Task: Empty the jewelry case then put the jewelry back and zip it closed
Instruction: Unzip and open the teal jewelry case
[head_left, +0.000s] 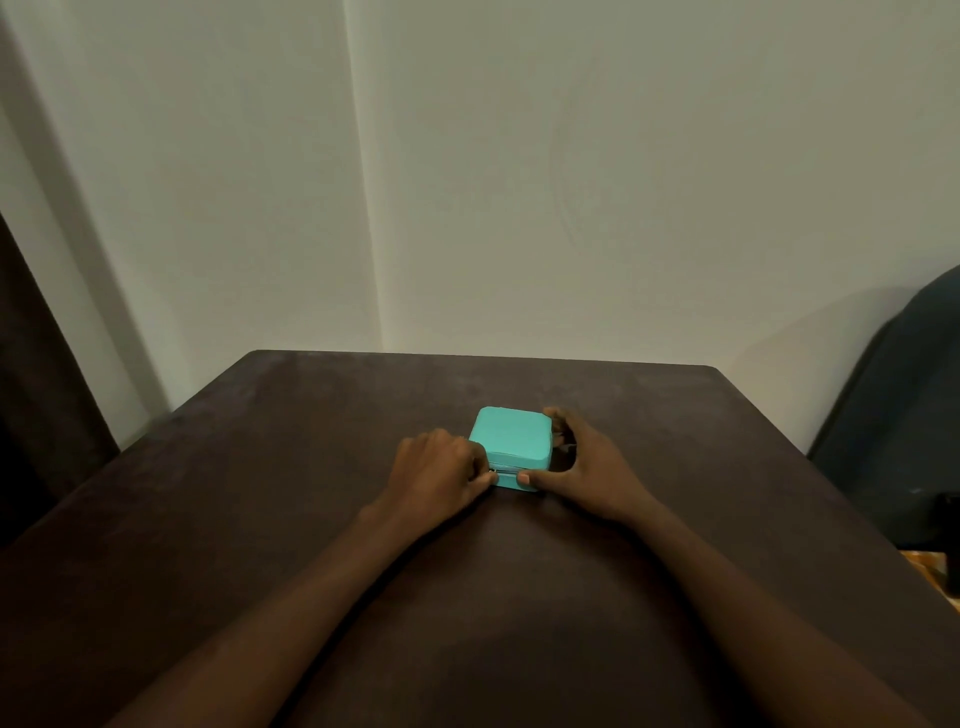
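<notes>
A small turquoise jewelry case (511, 435) sits on the dark brown table (311, 467), lid down. My left hand (439, 465) is at its near left corner, fingers pinched on the zipper pull at the front seam. My right hand (587, 462) wraps the case's right side, thumb pressed on the front face and fingers curled round the far right corner. No jewelry is visible outside the case.
The table's far edge meets a pale wall. A dark curtain (31, 389) hangs at the left. A dark chair or bag (904, 415) stands off the table's right side.
</notes>
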